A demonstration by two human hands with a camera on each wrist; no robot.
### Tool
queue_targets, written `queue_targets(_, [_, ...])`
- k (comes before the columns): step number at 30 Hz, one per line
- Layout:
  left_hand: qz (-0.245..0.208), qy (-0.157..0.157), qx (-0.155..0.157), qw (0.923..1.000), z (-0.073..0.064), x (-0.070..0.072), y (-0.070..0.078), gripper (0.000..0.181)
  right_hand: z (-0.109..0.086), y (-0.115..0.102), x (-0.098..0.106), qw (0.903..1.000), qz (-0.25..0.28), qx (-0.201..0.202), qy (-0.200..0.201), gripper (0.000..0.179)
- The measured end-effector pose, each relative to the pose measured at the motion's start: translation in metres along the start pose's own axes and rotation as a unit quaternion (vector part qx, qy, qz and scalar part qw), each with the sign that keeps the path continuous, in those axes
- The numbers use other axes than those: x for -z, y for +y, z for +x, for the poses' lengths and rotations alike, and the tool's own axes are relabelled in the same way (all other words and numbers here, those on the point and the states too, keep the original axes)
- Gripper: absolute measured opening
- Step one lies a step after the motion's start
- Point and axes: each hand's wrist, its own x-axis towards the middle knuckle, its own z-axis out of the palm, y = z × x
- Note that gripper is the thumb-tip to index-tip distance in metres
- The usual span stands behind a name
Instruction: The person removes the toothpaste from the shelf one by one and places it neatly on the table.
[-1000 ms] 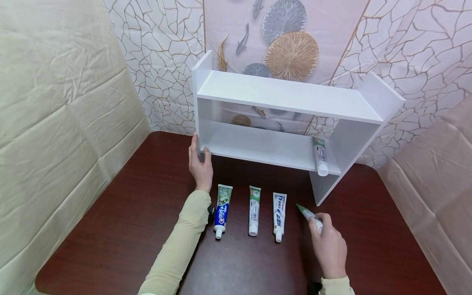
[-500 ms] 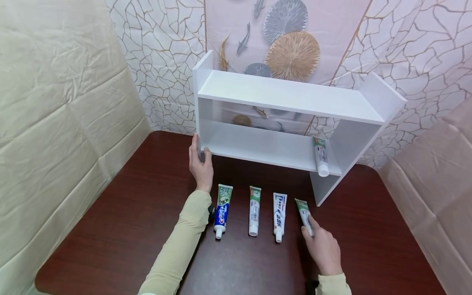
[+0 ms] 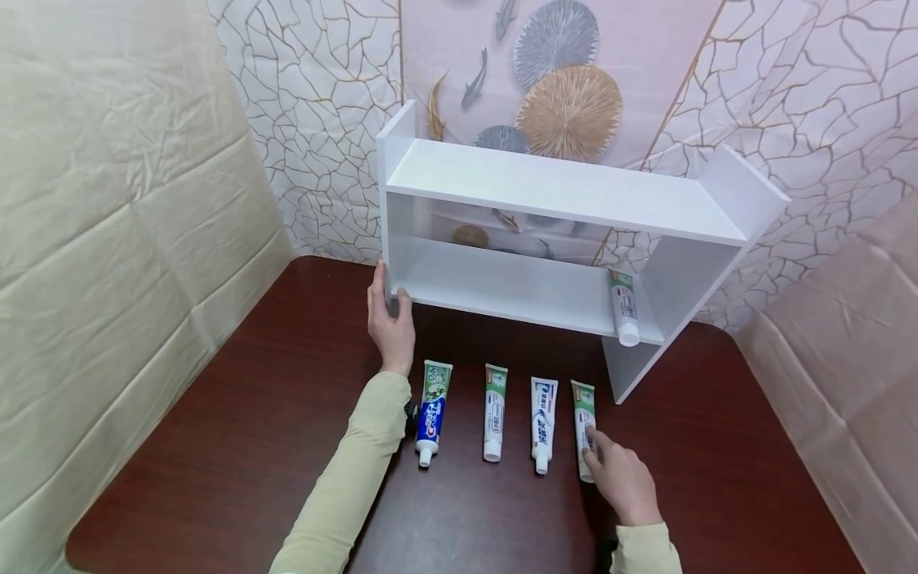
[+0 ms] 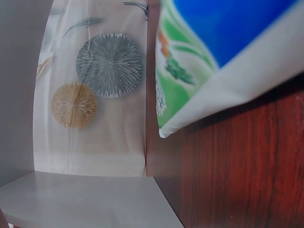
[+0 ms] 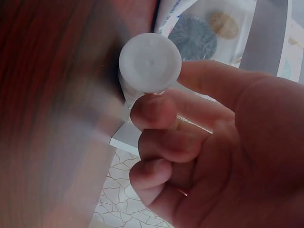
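Observation:
My left hand (image 3: 392, 327) holds the lower left corner of a white two-tier shelf (image 3: 502, 275), fingers outside the side panel and thumb at the front edge. My right hand (image 3: 625, 478) pinches a green-and-white toothpaste tube (image 3: 584, 406) at the right end of a row on the table. In the right wrist view its round white cap (image 5: 150, 64) faces the camera, thumb and fingers on either side. Left of it lie a white-and-blue tube (image 3: 543, 422), another green-and-white tube (image 3: 494, 410) and a blue-and-green Crest tube (image 3: 433, 410). The Crest tube looms close in the left wrist view.
One more green-and-white toothpaste tube (image 3: 624, 307) lies on the lower board at its right end, cap over the front edge. The dark red wooden table (image 3: 287, 399) carries everything. Patterned cloth (image 3: 323, 119) hangs behind the shelf, and beige padded panels (image 3: 143, 199) flank the table.
My right hand has moved a little left, turning the slanted toothpaste tube nearly parallel with the others and bringing it into line at the row's right end. The left hand stays on the shelf.

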Motion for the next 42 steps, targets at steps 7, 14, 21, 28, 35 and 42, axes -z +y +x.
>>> queue_targets(7, [-0.001, 0.006, -0.013, 0.9999, 0.0, 0.0, 0.001, 0.054, 0.001, 0.001, 0.0, 1.0, 0.005, 0.0, -0.002, 0.044])
queue_targets(14, [0.001, 0.008, -0.013, 0.9999, -0.001, -0.001, 0.0, 0.054, 0.0, -0.001, 0.002, 0.9999, 0.0, -0.015, 0.005, 0.046])
queue_targets(21, [0.012, 0.009, -0.018, 0.9997, -0.002, -0.002, -0.002, 0.054, -0.001, -0.009, 0.014, 0.9942, 0.03, 0.003, 0.103, 0.043])
queue_targets(28, [0.013, 0.012, -0.019, 0.9997, 0.0, -0.001, 0.0, 0.054, 0.004, -0.025, 0.031, 0.972, 0.073, 0.038, 0.22, 0.043])
queue_targets(35, [0.011, 0.008, -0.015, 0.9998, 0.0, 0.0, 0.0, 0.054, 0.016, -0.035, 0.048, 0.9514, 0.106, 0.058, 0.283, 0.058])
queue_targets(42, [0.02, 0.012, -0.015, 0.9996, 0.0, -0.001, -0.001, 0.054, 0.035, -0.035, 0.057, 0.9509, 0.102, 0.048, 0.288, 0.064])
